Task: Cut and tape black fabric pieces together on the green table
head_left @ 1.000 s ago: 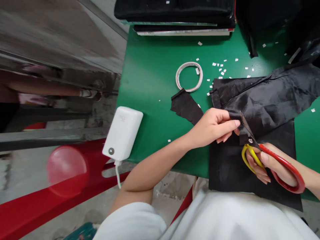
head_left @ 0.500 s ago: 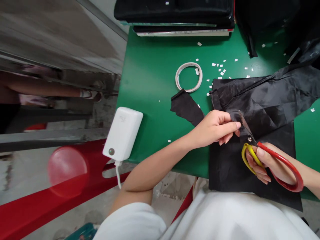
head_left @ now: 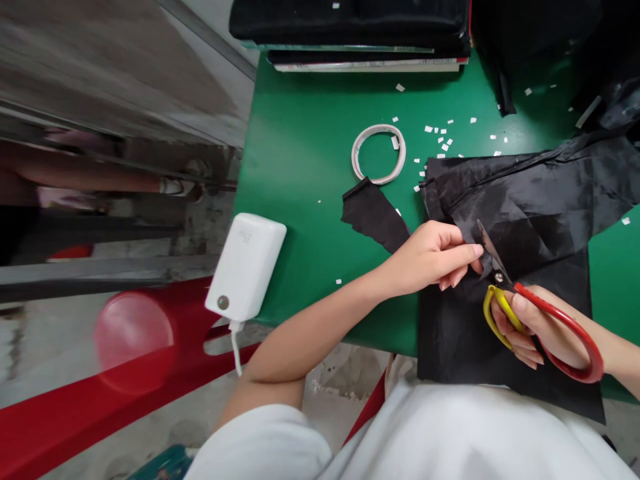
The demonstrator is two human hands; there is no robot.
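Note:
Thumb and fingers of my left hand (head_left: 433, 257) pinch the edge of a sheet of black fabric (head_left: 535, 200), just left of the scissor blades. My right hand (head_left: 550, 327) grips scissors (head_left: 560, 310) with one red and one yellow handle loop. Their blades point up and to the left, over the fabric by my left fingertips. The fabric lies creased across the green table and reaches past its front edge. A ragged black scrap (head_left: 376, 215) lies left of my left hand, partly behind it.
A tape roll (head_left: 354, 157) lies beyond the scrap, with small white paper bits around it. Black folded fabric (head_left: 350, 23) sits on books at the back. A white power bank (head_left: 247, 267) with a cable is at the left table edge, near a red stool (head_left: 125, 353). Another person's leg (head_left: 95, 177) shows left.
The scissor handles have drawn slightly closer together, and the fabric at the blades has shifted a little. My left hand keeps its hold in nearly the same place.

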